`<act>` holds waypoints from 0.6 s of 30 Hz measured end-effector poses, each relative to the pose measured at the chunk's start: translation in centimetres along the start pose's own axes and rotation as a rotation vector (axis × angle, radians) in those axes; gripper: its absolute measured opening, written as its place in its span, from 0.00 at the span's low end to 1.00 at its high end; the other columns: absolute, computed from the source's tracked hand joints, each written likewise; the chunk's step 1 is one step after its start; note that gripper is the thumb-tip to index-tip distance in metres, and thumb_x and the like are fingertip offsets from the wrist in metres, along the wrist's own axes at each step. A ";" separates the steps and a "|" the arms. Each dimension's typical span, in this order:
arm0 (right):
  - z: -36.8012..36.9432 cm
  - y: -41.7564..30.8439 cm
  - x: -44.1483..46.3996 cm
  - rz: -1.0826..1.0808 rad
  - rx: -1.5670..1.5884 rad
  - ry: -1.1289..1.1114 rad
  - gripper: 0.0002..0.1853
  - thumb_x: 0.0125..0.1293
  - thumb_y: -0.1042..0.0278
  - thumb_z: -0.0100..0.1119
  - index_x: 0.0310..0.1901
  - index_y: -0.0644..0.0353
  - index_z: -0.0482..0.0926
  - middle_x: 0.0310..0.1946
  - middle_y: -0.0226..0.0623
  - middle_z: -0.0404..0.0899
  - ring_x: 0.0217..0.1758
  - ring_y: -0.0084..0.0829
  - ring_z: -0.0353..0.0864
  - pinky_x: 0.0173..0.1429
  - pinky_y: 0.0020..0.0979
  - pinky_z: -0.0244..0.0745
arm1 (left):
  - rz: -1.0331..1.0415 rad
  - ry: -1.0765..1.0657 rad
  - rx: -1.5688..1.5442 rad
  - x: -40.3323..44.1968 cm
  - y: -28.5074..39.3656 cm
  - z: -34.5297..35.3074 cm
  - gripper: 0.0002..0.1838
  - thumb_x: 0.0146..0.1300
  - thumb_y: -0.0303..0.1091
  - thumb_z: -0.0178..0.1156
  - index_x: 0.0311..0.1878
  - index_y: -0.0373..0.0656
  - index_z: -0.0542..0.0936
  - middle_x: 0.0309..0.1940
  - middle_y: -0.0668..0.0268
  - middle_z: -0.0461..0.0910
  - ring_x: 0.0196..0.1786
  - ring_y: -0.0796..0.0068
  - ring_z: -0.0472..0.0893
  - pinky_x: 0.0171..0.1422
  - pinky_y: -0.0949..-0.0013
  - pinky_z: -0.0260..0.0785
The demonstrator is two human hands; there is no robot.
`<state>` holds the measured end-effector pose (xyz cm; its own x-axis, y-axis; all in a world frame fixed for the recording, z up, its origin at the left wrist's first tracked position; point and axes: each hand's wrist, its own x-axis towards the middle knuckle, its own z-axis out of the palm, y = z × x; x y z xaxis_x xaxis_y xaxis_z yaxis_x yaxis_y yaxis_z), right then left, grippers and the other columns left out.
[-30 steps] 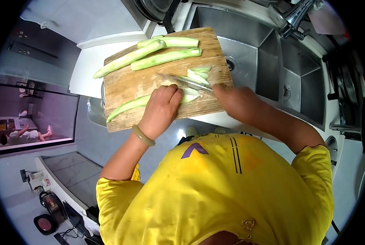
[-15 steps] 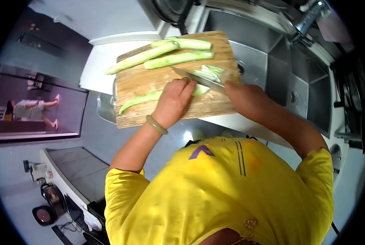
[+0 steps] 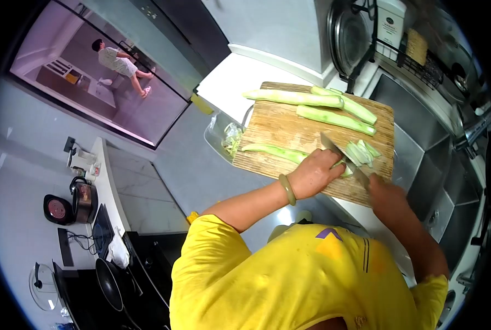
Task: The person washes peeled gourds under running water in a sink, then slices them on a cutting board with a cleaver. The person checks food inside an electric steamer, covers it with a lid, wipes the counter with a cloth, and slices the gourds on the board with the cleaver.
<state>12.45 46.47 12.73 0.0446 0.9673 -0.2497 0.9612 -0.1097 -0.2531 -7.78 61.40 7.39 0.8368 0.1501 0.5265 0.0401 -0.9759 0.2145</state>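
A wooden cutting board (image 3: pixel 289 129) lies beside the sink. My left hand (image 3: pixel 313 173), with a bangle at the wrist, presses fingers closed over a long, pale green peeled gourd (image 3: pixel 273 150) at the board's near side. The kitchen knife (image 3: pixel 356 170) is in my right hand (image 3: pixel 388 195), wrapped around its handle. Its blade stands against the gourd's right end, close to my left fingertips. Right of the blade sits a small pile of cut gourd pieces (image 3: pixel 362 152). Several whole peeled gourds (image 3: pixel 336 118) rest along the far side of the board.
The steel sink (image 3: pixel 421 148) adjoins the board's right side. A bin with peelings (image 3: pixel 231 137) hangs or stands by its left edge. Behind are a rack (image 3: pixel 407 63) and a pot lid (image 3: pixel 348 44). A wok (image 3: pixel 111 283) is at lower left. Another person (image 3: pixel 116 60) walks beyond the glass door.
The view has swung, so the board appears farther right and turned. Both hands keep their holds on gourd and knife; the blade stays near the cut end.
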 end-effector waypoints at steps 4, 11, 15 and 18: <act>2.3 1.4 0.8 -0.032 0.071 0.078 0.08 0.70 0.69 0.48 0.45 0.62 0.68 0.27 0.52 0.80 0.34 0.57 0.82 0.39 0.53 0.75 | -0.086 -0.060 -0.028 -1.3 -1.2 1.1 0.19 0.51 0.22 0.60 0.50 0.37 0.76 0.44 0.54 0.77 0.44 0.52 0.76 0.50 0.55 0.70; -1.4 1.5 0.2 0.025 0.135 0.100 0.08 0.70 0.69 0.47 0.46 0.62 0.68 0.30 0.55 0.80 0.37 0.55 0.83 0.40 0.50 0.77 | -0.010 -0.095 0.039 1.6 -2.0 1.4 0.22 0.51 0.23 0.65 0.52 0.38 0.75 0.49 0.53 0.76 0.50 0.51 0.76 0.55 0.54 0.70; 0.0 0.6 0.7 0.071 0.082 0.057 0.07 0.71 0.69 0.46 0.46 0.61 0.68 0.29 0.53 0.80 0.35 0.54 0.83 0.39 0.49 0.77 | -0.012 -0.109 0.038 0.9 -1.6 1.5 0.22 0.53 0.23 0.65 0.53 0.37 0.75 0.50 0.54 0.76 0.51 0.51 0.76 0.56 0.55 0.70; 0.1 1.2 1.2 0.070 0.050 0.023 0.06 0.70 0.70 0.46 0.45 0.61 0.68 0.28 0.51 0.80 0.33 0.53 0.83 0.38 0.50 0.76 | -0.015 -0.103 -0.009 0.9 -0.8 1.0 0.21 0.54 0.24 0.65 0.53 0.37 0.75 0.50 0.53 0.76 0.51 0.51 0.76 0.56 0.55 0.71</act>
<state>13.66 47.52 12.04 0.1181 0.9617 -0.2472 0.9407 -0.1881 -0.2822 -6.53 62.16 6.82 0.8878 0.1474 0.4361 0.0485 -0.9720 0.2298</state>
